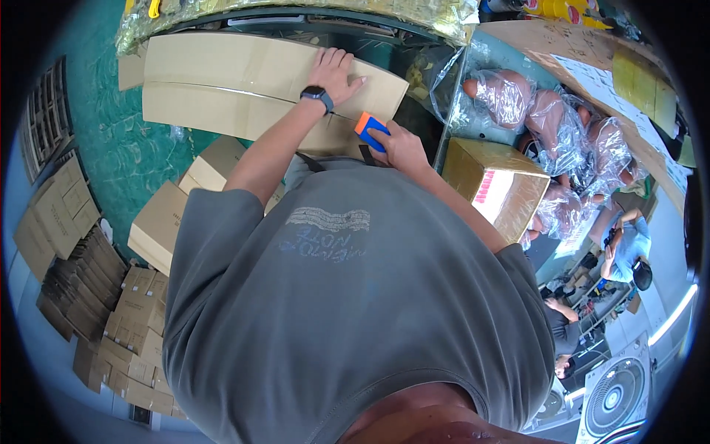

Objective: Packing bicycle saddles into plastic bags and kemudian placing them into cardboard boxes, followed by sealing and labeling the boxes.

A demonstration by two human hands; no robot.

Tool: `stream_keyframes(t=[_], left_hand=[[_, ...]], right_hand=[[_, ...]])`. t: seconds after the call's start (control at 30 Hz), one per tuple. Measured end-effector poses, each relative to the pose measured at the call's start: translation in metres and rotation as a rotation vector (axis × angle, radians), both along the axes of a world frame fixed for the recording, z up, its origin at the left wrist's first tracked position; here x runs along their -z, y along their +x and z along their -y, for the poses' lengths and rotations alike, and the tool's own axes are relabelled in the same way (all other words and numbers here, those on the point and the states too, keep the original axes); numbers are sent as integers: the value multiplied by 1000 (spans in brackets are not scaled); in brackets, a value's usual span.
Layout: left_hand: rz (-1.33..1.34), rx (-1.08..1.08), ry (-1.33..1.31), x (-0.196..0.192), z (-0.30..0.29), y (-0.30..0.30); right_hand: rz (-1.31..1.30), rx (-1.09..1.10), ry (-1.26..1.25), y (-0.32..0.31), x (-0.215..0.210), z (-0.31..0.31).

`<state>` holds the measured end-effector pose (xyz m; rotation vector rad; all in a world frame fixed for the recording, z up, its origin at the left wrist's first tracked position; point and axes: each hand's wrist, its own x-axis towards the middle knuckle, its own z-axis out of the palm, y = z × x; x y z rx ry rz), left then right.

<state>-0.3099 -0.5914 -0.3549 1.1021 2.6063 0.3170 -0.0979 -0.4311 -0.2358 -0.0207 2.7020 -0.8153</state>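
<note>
A long brown cardboard box (222,66) lies across in front of me, with a seam running along its upper face. My left hand (336,77) rests on its right part, fingers stretched out and palm down, a dark watch on the wrist. Close to the box's near right edge, my right hand (404,148) is closed around a blue block-shaped hand tool (373,133) with an orange end. The orange end sits at the cardboard; whether it touches, I cannot tell. Part of the tool is hidden by my fingers.
To my right stand a taped carton (492,166) and a grey table (473,111) with several plastic-wrapped brownish objects (551,122). More cartons (163,222) sit at my left, and stacked boxes (137,333) beyond. Two people (629,248) and a fan (612,398) are farther right.
</note>
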Motion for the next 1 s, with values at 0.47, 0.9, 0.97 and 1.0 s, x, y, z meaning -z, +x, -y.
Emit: stream_keyframes(t=[0.47, 0.9, 0.97, 1.0], left_hand=[[-115, -237, 16, 21, -37, 57], [-160, -196, -30, 34, -51, 75], [-154, -180, -6, 36, -69, 78], [-138, -161, 22, 35, -73, 78]], right_hand=[[193, 51, 69, 72, 88, -114], [518, 2000, -1656, 87, 403, -62], [833, 1910, -1715, 74, 428, -86], [839, 1871, -1710, 71, 430, -89]])
